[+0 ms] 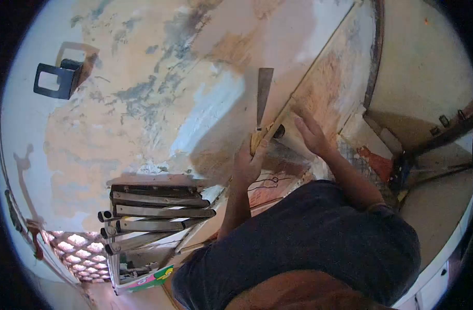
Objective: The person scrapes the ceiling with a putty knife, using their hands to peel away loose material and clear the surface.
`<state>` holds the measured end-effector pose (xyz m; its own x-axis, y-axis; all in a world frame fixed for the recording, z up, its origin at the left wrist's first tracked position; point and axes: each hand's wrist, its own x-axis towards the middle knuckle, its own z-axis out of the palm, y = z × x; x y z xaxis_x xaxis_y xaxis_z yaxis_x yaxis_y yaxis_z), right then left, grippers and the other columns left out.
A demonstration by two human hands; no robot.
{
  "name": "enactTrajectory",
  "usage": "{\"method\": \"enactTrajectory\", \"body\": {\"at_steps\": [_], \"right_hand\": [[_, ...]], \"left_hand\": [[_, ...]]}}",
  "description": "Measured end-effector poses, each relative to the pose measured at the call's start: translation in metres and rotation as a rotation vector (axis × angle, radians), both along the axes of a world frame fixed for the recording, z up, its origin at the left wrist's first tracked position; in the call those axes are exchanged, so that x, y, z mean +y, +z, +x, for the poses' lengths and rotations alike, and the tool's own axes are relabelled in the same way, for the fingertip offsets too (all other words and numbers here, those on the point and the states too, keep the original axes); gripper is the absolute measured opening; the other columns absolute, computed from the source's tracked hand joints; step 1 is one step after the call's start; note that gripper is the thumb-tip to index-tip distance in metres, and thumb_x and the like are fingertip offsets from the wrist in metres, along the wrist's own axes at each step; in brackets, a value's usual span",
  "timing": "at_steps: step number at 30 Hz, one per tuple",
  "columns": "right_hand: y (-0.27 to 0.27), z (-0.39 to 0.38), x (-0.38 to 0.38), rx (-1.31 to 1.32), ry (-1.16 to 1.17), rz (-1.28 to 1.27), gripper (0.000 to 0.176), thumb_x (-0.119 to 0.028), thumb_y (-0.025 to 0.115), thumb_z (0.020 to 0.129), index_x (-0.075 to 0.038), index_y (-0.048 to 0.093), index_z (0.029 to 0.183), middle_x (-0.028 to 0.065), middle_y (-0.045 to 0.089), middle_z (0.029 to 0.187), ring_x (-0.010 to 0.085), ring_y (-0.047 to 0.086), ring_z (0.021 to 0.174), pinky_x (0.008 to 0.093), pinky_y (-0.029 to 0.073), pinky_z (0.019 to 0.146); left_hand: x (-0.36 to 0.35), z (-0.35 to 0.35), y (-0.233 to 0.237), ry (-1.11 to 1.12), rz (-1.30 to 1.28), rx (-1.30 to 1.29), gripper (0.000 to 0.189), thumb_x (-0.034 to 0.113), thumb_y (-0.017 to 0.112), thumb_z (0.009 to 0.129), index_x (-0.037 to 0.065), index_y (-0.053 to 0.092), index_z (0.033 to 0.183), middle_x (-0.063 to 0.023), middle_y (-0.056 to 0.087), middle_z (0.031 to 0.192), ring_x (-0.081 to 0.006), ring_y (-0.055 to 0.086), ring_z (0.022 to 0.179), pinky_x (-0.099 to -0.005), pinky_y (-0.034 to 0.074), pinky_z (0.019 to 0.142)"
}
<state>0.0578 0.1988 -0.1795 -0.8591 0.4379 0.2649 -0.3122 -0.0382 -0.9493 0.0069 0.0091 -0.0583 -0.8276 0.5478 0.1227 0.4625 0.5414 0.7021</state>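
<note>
My left hand (248, 164) is closed around the light wooden handle of a putty knife (264, 95). Its flat, dull metal blade points away from me and widens toward the tip, in front of the wall (117, 155). That wall is patchy, with peeling paint, grey stains and white smears. To the right, my right hand (313, 135) is held with its fingers stretched out, close to a cable strip (324, 54) that runs slanting along the surface. A small dark round opening (279, 131) shows between the two hands.
A dark metal bracket (58, 82) sticks out of the wall at upper left. Folded metal bars (164, 211) stand at lower left, above a box with a green and pink edge (148, 280). Beside them is a lattice opening (81, 254). A dark beam (443, 135) crosses at right.
</note>
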Motion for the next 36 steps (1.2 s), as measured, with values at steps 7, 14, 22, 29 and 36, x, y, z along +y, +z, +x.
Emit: {"method": "enactTrajectory", "body": {"at_steps": [7, 14, 22, 29, 36], "right_hand": [[-0.026, 0.010, 0.034, 0.048, -0.072, 0.058, 0.058, -0.026, 0.046, 0.104, -0.002, 0.026, 0.153, 0.0202, 0.035, 0.153, 0.0323, 0.035, 0.141, 0.0436, 0.029, 0.115], [-0.030, 0.007, 0.032, 0.102, -0.005, 0.224, 0.062, -0.014, 0.057, 0.098, -0.004, 0.028, 0.152, 0.0186, 0.033, 0.155, 0.0305, 0.034, 0.143, 0.0435, 0.028, 0.115], [0.067, -0.041, 0.003, 0.361, -0.102, 0.618, 0.076, -0.031, 0.064, 0.092, -0.002, 0.027, 0.152, 0.0244, 0.020, 0.159, 0.0406, 0.023, 0.146, 0.0491, 0.025, 0.117], [0.065, -0.074, -0.017, 0.420, -0.065, 0.552, 0.084, -0.032, 0.062, 0.094, -0.004, 0.013, 0.156, 0.0238, 0.007, 0.162, 0.0410, 0.010, 0.149, 0.0504, 0.016, 0.119], [0.056, -0.090, -0.033, 0.438, -0.112, 0.549, 0.084, -0.034, 0.053, 0.096, 0.001, 0.006, 0.155, 0.0274, 0.003, 0.161, 0.0436, 0.005, 0.149, 0.0514, 0.010, 0.120]], "left_hand": [[-0.008, -0.052, -0.033, 0.159, 0.094, -0.019, 0.036, 0.034, 0.060, 0.096, -0.002, 0.064, 0.101, -0.0132, 0.063, 0.076, -0.0230, 0.060, 0.071, -0.0391, 0.047, 0.066], [-0.001, -0.023, -0.038, 0.196, 0.094, -0.177, 0.035, 0.033, 0.064, 0.094, 0.000, 0.069, 0.103, -0.0056, 0.061, 0.070, -0.0149, 0.055, 0.063, -0.0340, 0.045, 0.059], [0.010, 0.000, 0.014, 0.275, 0.196, -0.114, 0.032, 0.019, 0.064, 0.094, 0.002, 0.064, 0.121, -0.0047, 0.064, 0.086, -0.0113, 0.058, 0.073, -0.0266, 0.047, 0.061], [0.002, -0.006, 0.038, 0.015, 0.238, 0.182, 0.033, 0.010, 0.062, 0.093, -0.002, 0.061, 0.123, -0.0194, 0.067, 0.118, -0.0282, 0.068, 0.102, -0.0359, 0.053, 0.088], [0.000, -0.015, 0.039, -0.030, 0.286, 0.255, 0.029, 0.011, 0.064, 0.092, -0.001, 0.066, 0.118, -0.0203, 0.070, 0.109, -0.0294, 0.070, 0.097, -0.0374, 0.054, 0.085]]}}
